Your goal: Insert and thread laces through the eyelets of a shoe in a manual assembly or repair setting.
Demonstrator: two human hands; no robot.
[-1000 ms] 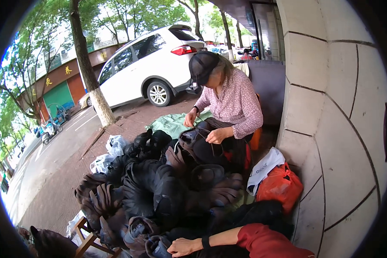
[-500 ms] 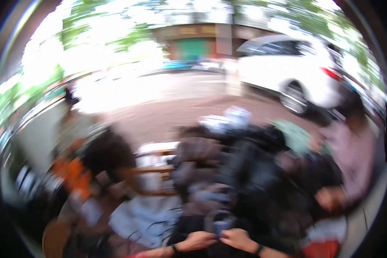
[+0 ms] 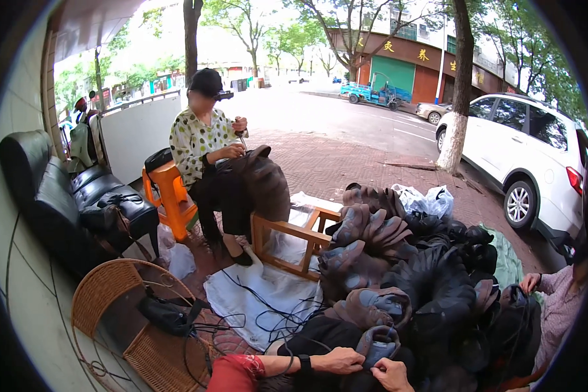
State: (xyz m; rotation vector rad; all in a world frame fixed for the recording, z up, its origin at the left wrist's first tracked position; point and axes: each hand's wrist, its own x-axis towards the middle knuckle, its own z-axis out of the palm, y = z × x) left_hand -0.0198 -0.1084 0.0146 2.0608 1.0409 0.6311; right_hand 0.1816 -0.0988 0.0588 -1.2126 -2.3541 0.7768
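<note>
A grey-and-brown shoe upper (image 3: 379, 345), its opening facing up, lies at the lower middle over my dark-clothed lap. My left hand (image 3: 338, 359), with a dark band at the wrist, has its fingers closed on the left edge of that upper. Against its near right side, my right hand (image 3: 392, 375) is closed in a pinch. Just beyond them lies another brown-and-grey shoe upper (image 3: 382, 307). Any small tool or thread between my fingers is too small to make out.
A large heap of dark shoe uppers (image 3: 431, 281) spreads ahead and right. Left are a wicker chair (image 3: 108, 294), a white sheet (image 3: 261, 313) and a wooden frame (image 3: 294, 228). One person (image 3: 206, 140) sits handling a brown bundle; another person's sleeve (image 3: 558, 307) shows at right.
The view has swung left and sharpened from blur, so the car and heap appear farther right. Both my hands remain at the shoe upper.
</note>
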